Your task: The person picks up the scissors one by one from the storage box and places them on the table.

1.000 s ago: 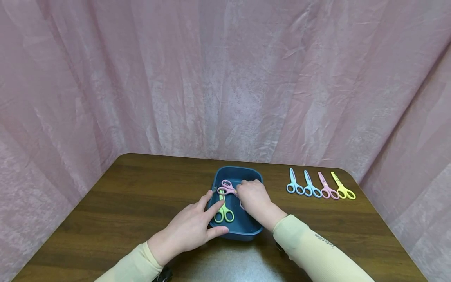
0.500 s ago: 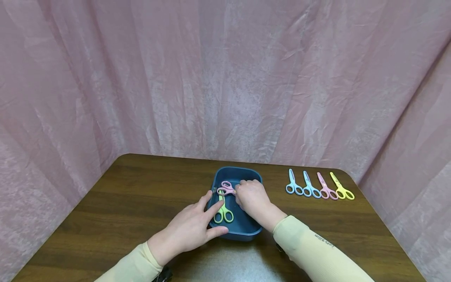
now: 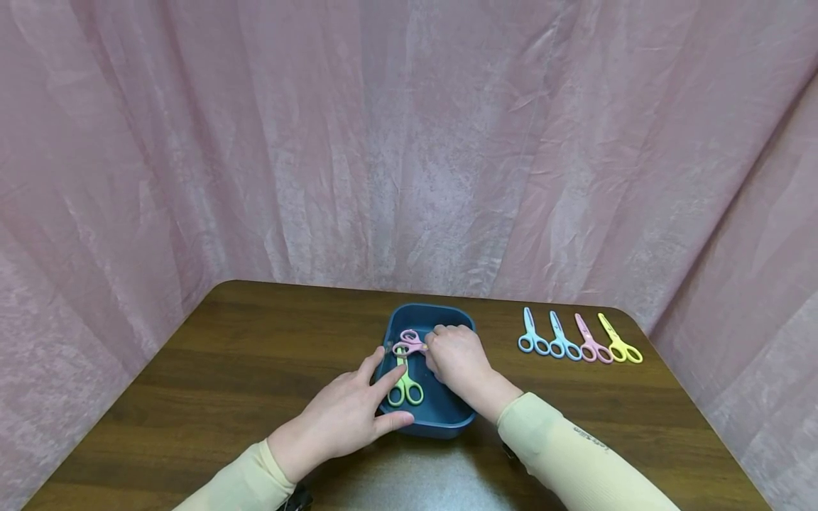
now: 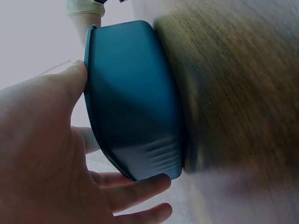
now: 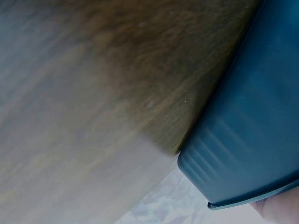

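In the head view a dark blue plastic bin [image 3: 441, 428] stands mid-table. Green scissors [image 3: 405, 387] lie inside it, handles toward me. Across their blades lie the handles of pink scissors [image 3: 409, 343], whose blades run under my right hand [image 3: 456, 355]. That hand reaches into the bin with curled fingers at the pink scissors; its fingertips are hidden. My left hand [image 3: 341, 411] rests at the bin's left near corner with its fingers spread and fairly straight. In the left wrist view its thumb touches the rim, and other fingers lie along the ribbed end of the bin [image 4: 135, 88].
On the right of the wooden table [image 3: 268, 341] several scissors lie in a row: light blue scissors [image 3: 532, 341], blue scissors [image 3: 564, 344], pink scissors with handles toward me [image 3: 594, 348] and yellow scissors [image 3: 621, 348]. A pink curtain [image 3: 409, 142] hangs behind the table.
My right hand has shifted slightly left and covers a pale pink loop that showed beneath it. The pink handles have barely moved. The left hand stays where it was.
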Demonstrator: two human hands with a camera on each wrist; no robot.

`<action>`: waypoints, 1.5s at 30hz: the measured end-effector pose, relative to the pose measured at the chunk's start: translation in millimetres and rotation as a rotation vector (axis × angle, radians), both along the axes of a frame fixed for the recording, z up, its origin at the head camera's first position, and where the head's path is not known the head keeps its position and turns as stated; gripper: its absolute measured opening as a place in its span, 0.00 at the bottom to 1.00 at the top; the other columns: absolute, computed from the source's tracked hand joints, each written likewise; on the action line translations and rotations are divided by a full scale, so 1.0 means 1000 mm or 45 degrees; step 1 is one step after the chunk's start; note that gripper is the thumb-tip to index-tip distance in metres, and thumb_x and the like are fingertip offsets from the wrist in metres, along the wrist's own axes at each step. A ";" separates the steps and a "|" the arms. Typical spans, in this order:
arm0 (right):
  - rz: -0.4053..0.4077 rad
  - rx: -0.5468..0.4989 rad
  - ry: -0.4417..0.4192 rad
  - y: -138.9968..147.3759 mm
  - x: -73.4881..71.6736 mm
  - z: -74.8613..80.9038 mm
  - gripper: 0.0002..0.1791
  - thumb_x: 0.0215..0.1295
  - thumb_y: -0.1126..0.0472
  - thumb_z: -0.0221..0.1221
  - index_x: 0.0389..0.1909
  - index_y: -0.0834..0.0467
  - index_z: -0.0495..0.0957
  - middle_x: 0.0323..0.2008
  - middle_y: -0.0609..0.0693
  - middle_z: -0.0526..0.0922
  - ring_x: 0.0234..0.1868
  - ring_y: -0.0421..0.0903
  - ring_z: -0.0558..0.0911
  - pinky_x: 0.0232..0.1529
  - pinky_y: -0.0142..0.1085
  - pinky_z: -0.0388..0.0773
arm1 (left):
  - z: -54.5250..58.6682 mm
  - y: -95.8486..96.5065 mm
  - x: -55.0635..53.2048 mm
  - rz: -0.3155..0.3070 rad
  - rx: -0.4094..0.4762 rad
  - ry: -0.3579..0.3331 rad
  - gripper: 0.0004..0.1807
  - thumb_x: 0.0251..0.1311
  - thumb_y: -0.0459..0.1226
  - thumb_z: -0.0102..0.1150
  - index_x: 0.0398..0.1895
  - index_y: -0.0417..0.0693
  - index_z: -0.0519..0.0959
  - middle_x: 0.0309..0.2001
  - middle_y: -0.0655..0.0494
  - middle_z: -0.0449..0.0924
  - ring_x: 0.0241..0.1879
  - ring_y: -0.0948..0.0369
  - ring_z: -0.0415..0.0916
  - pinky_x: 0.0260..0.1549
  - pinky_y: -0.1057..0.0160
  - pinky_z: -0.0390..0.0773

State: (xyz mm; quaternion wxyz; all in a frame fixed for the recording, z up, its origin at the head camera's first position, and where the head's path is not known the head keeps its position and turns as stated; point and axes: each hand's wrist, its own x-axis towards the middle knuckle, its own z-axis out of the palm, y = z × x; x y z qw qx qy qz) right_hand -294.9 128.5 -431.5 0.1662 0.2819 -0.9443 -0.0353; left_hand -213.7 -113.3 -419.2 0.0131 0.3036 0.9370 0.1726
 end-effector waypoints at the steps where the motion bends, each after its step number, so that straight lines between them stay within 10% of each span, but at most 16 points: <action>1: -0.004 0.002 -0.001 0.000 0.000 0.000 0.10 0.70 0.55 0.75 0.35 0.57 0.88 0.26 0.49 0.81 0.30 0.49 0.84 0.36 0.43 0.83 | 0.000 0.000 0.000 -0.001 0.001 0.005 0.47 0.74 0.73 0.51 0.85 0.55 0.70 0.84 0.32 0.58 0.63 0.36 0.83 0.63 0.39 0.82; 32: -0.045 0.030 -0.047 -0.002 0.000 0.000 0.09 0.71 0.56 0.75 0.37 0.58 0.90 0.27 0.50 0.83 0.29 0.49 0.83 0.34 0.42 0.84 | 0.001 0.000 0.000 -0.004 0.003 0.017 0.46 0.75 0.71 0.54 0.85 0.55 0.71 0.84 0.32 0.58 0.62 0.36 0.83 0.61 0.40 0.83; 45: -0.056 -0.246 -0.062 0.010 0.013 0.021 0.11 0.71 0.56 0.76 0.49 0.57 0.92 0.35 0.49 0.86 0.34 0.47 0.83 0.41 0.43 0.87 | 0.000 0.001 0.000 0.003 -0.004 0.030 0.46 0.74 0.71 0.55 0.84 0.55 0.71 0.84 0.32 0.59 0.61 0.37 0.84 0.62 0.40 0.83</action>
